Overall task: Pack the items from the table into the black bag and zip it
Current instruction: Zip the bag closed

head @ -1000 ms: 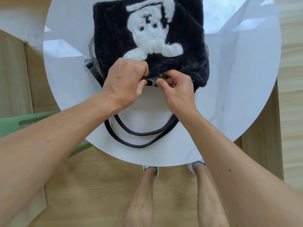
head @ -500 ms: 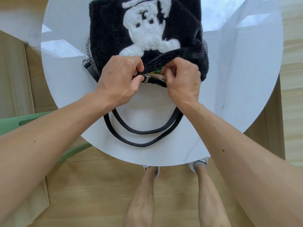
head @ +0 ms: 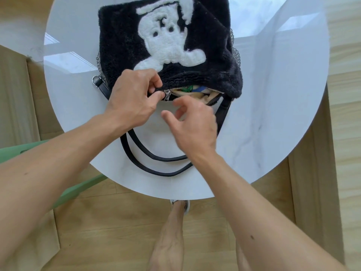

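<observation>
I see the black bag (head: 125, 44) flat on the white desk (head: 273, 94), zip approx. half open. Left hand (head: 132, 100) pinches bag edge beside zip pull (head: 167, 94). Right hand (head: 195, 124), just below the opening, fingers spread, prob. holding nothing.

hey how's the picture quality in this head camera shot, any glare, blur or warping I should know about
Head view: bright window glare on the white table, strongest at the far right and left of the black bag; the right hand is motion-blurred, the left hand and zipper pull sharp; wide-angle warping stretches both forearms toward the lower corners.
</observation>
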Demonstrator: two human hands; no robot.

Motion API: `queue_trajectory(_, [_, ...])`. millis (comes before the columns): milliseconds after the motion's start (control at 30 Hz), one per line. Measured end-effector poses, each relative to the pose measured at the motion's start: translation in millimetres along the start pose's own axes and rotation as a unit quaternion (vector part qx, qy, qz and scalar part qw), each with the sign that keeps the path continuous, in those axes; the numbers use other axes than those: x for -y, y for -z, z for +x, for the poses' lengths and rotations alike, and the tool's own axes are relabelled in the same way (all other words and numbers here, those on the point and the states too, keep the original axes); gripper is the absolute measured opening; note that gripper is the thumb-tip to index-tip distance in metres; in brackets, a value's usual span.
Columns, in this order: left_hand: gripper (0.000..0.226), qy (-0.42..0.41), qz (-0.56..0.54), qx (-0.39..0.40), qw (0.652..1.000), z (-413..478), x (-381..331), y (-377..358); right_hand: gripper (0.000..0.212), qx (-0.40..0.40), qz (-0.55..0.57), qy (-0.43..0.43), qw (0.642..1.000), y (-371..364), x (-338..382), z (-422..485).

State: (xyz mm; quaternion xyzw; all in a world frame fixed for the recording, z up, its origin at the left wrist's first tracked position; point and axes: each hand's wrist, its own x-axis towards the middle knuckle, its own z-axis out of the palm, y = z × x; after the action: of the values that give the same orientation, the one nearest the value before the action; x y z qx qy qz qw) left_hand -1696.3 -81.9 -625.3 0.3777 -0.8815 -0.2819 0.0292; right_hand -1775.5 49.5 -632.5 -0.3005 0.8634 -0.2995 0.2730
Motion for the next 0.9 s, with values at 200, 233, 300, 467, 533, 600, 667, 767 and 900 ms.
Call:
queue_trajectory(200, [0.010,-0.004,-0.006,0.007,1.000,3,-1,5,0.017,-0.043,-0.002,-0.050,0.998,-27,20,13])
queue_trajectory(233, [0.010,-0.002,-0.008,0.009,1.000,4,-2,6,0.017,-0.050,0.001,-0.055,0.997,-28,20,15])
queue_trajectory(300, [0.009,0.002,-0.011,0.012,1.000,5,-2,7,0.023,-0.054,0.007,-0.054,0.997,-27,18,16])
queue_trajectory(467, [0.008,0.006,-0.002,0.031,1.000,5,0,10,0.025,-0.049,-0.042,0.007,0.998,-10,2,10])
queue_trajectory(533, [0.009,0.008,0.010,0.036,0.999,4,4,13,0.023,-0.061,-0.073,0.001,0.995,3,-20,11])
queue_trajectory(600, [0.009,0.011,0.026,0.034,0.999,2,9,14,0.022,-0.097,-0.083,-0.033,0.991,19,-46,12])
queue_trajectory(667, [0.009,0.007,0.042,0.035,0.998,1,11,11,0.021,-0.131,-0.093,-0.048,0.986,34,-68,12])
queue_trajectory(767, [0.010,-0.010,0.075,0.038,0.996,-4,8,5,0.020,-0.120,-0.089,-0.014,0.989,40,-80,5])
queue_trajectory(900, [0.013,-0.020,0.104,0.062,0.992,-3,2,3,0.020,-0.117,-0.057,0.021,0.991,36,-82,-2])
